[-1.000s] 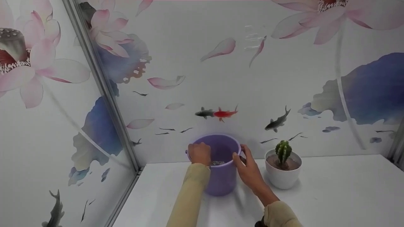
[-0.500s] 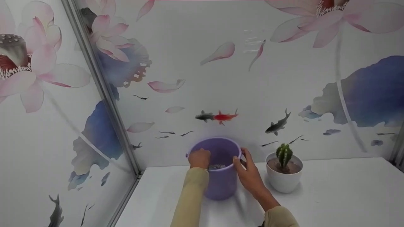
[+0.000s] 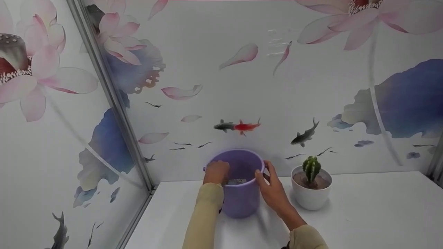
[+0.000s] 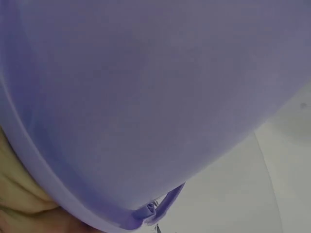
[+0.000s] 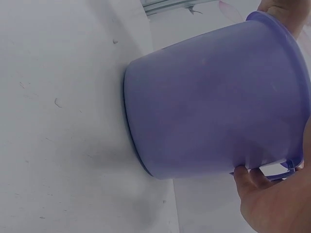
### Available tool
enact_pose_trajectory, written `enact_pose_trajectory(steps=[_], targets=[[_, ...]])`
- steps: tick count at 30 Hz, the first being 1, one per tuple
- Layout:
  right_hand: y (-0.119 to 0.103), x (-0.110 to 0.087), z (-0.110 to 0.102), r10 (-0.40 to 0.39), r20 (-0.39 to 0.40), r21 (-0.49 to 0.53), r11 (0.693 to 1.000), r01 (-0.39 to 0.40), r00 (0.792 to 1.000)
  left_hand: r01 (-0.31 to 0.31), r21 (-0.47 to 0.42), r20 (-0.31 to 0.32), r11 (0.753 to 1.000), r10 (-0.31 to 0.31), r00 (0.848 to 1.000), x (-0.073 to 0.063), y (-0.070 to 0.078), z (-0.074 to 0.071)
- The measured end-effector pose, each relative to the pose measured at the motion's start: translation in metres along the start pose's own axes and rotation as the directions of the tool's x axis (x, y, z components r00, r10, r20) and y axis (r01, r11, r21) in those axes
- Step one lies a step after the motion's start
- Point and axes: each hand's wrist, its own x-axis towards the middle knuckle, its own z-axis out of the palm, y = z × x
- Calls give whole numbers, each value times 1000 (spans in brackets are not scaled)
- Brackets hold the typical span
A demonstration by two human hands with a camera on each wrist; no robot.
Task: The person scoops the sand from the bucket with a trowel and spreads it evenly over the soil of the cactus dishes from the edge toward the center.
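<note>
Evidently, a purple bucket stands upright on the white table.
The right hand grips it at the right; the left hand reaches over its left edge, fingers hidden, hold impossible to tell. An uneven pull could tip it toward the potted cactus.

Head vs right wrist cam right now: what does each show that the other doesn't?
Only head: the green cactus in its white pot, grey granular contents inside the purple bucket, and the red fish print on the wall.

Only right wrist: fingertips of the right hand against the bucket's outer side, below the rim, plus small dark marks on the tabletop.

Both: the bucket, the white tabletop, the left hand at the bucket's rim, and the right hand holding its side.
</note>
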Motion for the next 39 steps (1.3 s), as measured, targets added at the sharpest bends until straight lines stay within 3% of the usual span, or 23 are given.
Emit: enact_pose_trajectory(steps=[4,12,19,34,39], targets=[[2,0,-1,4,9,5,1000,-4,1000,-44,-41,15,998,45,999,4,-6,8],[2,1,-3,-18,18,15,1000,17,1000,-44,-123,95,991,56,994,4,-7,3],[3,2,-4,11,23,9,1000,-11,1000,-97,-192,119,977,121,985,5,-12,4],[3,5,-6,14,44,21,1000,-15,999,-28,-337,157,941,86,984,7,-16,6],[3,5,-4,16,40,18,1000,-17,999,-56,-342,146,938,112,983,5,-21,7]])
